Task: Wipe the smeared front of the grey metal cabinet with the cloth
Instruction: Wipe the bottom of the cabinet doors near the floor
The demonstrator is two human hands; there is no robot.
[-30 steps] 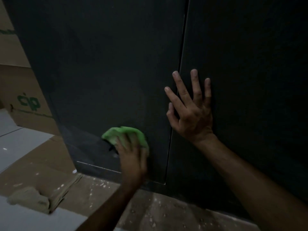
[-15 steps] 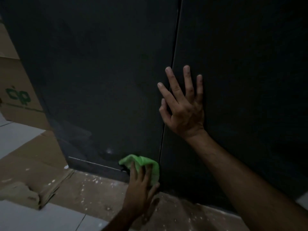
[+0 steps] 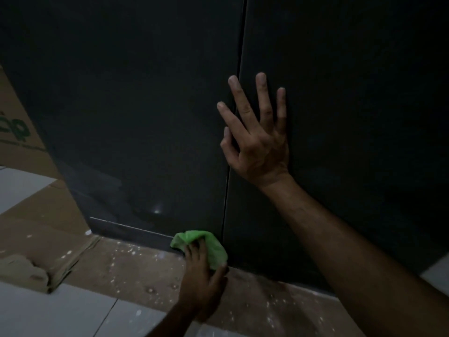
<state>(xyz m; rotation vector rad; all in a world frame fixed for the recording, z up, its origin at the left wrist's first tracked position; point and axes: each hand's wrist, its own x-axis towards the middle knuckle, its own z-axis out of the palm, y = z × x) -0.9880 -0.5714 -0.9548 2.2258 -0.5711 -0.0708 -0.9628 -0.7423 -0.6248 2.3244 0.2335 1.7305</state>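
Dark cabinet (image 3: pixel 145 105) front, crumpled green cloth (image 3: pixel 206 242) (low).

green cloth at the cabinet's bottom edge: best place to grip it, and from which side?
Grip the green cloth at its bunched middle, coming from below and in front, as the left hand does now. It is crumpled against the left door of the cabinet near the floor, so only its outward face is free; spread fingers can press it flat.
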